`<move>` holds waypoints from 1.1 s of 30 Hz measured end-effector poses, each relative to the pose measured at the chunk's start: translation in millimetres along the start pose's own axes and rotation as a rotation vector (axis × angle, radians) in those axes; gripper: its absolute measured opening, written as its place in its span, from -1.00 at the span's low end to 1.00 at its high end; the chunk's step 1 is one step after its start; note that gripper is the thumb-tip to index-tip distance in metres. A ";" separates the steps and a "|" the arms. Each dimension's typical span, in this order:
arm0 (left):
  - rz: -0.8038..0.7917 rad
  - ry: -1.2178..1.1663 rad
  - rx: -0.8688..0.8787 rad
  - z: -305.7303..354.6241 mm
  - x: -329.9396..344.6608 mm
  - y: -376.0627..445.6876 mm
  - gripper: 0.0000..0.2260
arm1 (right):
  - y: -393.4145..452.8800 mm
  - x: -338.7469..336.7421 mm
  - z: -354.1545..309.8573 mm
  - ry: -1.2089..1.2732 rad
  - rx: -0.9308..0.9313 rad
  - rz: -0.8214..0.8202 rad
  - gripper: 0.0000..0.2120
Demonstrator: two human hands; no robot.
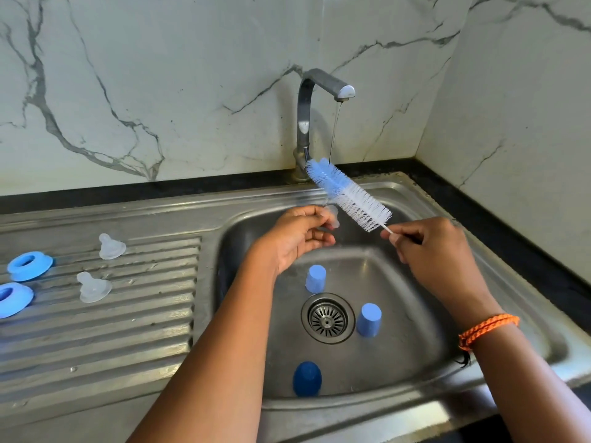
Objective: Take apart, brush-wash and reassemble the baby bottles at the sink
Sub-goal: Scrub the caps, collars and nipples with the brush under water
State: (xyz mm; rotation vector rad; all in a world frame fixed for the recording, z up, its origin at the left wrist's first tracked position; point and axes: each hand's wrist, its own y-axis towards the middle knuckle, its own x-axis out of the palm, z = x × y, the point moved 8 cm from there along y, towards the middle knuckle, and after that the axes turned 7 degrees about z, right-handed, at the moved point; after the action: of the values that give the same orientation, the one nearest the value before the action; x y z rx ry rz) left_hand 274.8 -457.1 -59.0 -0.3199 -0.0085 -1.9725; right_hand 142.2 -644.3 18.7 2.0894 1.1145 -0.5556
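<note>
Marble-veined wall behind, steel sink (473, 276) below, and a thin stream runs from the tap (323, 87) onto my brush (348, 195). It's a bottle brush: blue bristles at the tip, white bristles lower down, on a thin white stem. It slants up and left over the basin, tip right under the water. My right hand (438, 254) pinches the stem at its bottom end, fingers curled round it. My left hand (295, 238) grips a clear soft teat (332, 215) just beside the white bristles; I can't tell if the two touch.

Down in the basin, three caps stand upside down around the drain (327, 318): a pale blue cap (316, 278) above it, another pale one (368, 319) to its right, a dark blue cap (307, 378) nearest me. All smooth plastic, rounded and tapered.

On the ribbed steel drainboard (134, 330) to the left, two more translucent teats (110, 246) (92, 287) sit on their wide bases, tips up. Further left lie two bright blue rings (30, 265) (12, 298), glossy, hole facing up, the nearer one cut by the frame edge. An orange braided band (486, 329) circles my right wrist.
</note>
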 end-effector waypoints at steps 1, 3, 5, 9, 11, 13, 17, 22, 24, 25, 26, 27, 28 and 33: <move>0.047 0.004 0.016 1.1 -3.7 1.6 -0.87 | 1.2 -3.8 2.6 -0.001 0.001 0.005 -0.82; 0.178 0.032 0.058 3.5 -13.8 4.7 -0.86 | 1.9 -8.1 7.0 -0.010 -0.005 -0.026 -0.82; 0.312 0.049 0.103 6.3 -25.4 5.9 -0.87 | -0.4 -6.4 8.9 -0.026 -0.008 -0.131 -0.81; 0.419 0.044 0.133 8.3 -36.1 8.8 -0.89 | -1.0 -0.2 10.4 0.006 -0.001 -0.222 -0.81; 0.342 0.026 0.079 1.8 -23.2 9.8 -0.87 | -1.7 5.7 4.5 0.000 -0.033 -0.188 -0.85; 0.293 0.049 0.019 -5.7 -12.0 8.1 -0.80 | -5.1 13.2 -2.6 -0.043 -0.073 -0.165 -0.88; 0.225 0.109 -0.015 -5.9 -12.6 5.7 -0.78 | -6.0 17.6 -3.2 -0.039 -0.045 -0.098 -0.83; -0.014 0.115 -0.055 -6.2 2.7 0.2 -0.90 | -8.0 21.7 -11.4 -0.023 -0.079 -0.070 -0.81; -0.063 0.173 -0.057 -5.4 6.8 -3.1 -0.89 | -7.2 19.3 -12.8 -0.028 -0.080 -0.044 -0.83; -0.077 0.193 -0.053 -5.1 8.4 -4.1 -0.88 | -5.6 15.7 -12.3 -0.026 -0.070 -0.017 -0.85; -0.067 0.198 -0.045 -4.1 8.2 -4.4 -0.88 | -4.0 11.9 -11.1 -0.026 -0.061 0.005 -0.85; -0.026 0.187 -0.032 -2.1 6.4 -4.1 -0.87 | -2.6 8.7 -9.6 -0.032 -0.051 0.013 -0.85; 0.041 0.168 -0.017 0.6 2.0 -3.5 -0.89 | -1.8 6.3 -7.2 -0.035 -0.039 0.009 -0.84; 0.331 0.120 0.069 13.5 -31.0 -2.1 -0.88 | -0.5 3.8 1.6 -0.049 -0.013 -0.102 -0.82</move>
State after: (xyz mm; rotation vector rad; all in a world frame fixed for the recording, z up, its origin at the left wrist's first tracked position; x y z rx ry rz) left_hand 287.7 -426.4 -52.8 -0.1469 0.0506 -1.6559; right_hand 143.8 -643.2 15.0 2.0054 1.1985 -0.6439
